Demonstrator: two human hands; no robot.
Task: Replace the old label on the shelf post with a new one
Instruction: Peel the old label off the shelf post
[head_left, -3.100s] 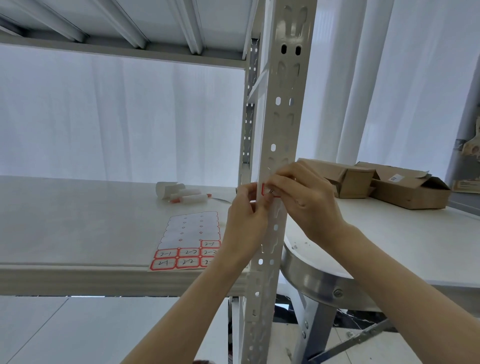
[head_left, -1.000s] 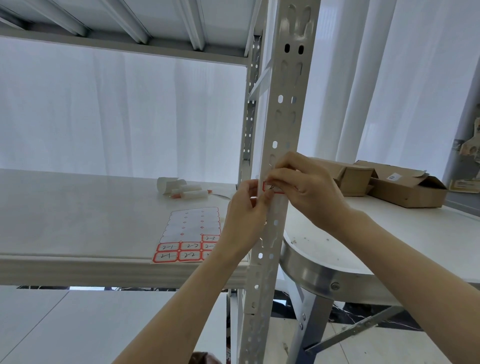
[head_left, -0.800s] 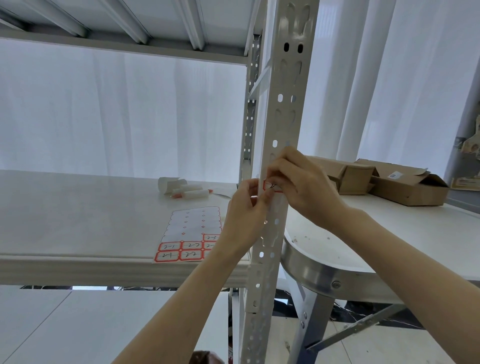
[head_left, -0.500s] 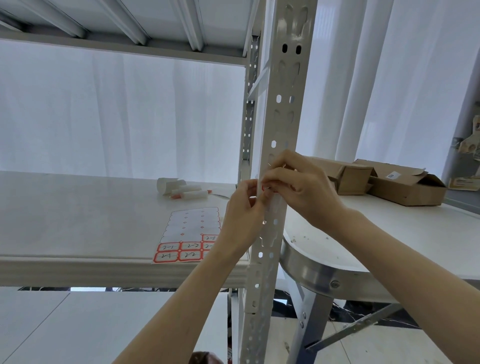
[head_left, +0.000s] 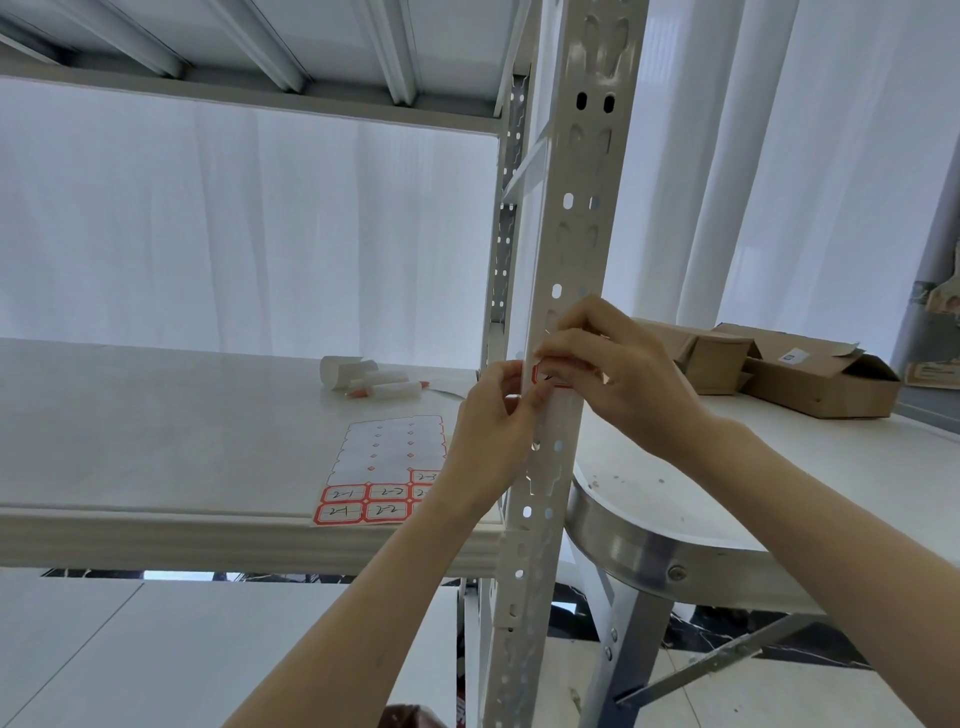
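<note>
A small red-bordered label (head_left: 546, 376) sits on the white perforated shelf post (head_left: 574, 218) at mid height. My right hand (head_left: 618, 369) covers most of it, fingertips pinched on its upper edge. My left hand (head_left: 493, 431) reaches in from the left, thumb and fingers touching the post's edge just beside and below the label. Whether the label is fully stuck to the post I cannot tell. A sheet of red-bordered labels (head_left: 387, 470), mostly peeled, lies on the shelf board (head_left: 156, 431) left of the post.
A white roll and capped markers (head_left: 374, 382) lie at the back of the shelf board. To the right stands a round table with a metal rim (head_left: 639, 545), carrying open cardboard boxes (head_left: 810, 374). White curtains hang behind. An upper shelf runs overhead.
Both hands have stayed at the label on the post, with the right fingers shifting slightly over it. The view has moved only a little.
</note>
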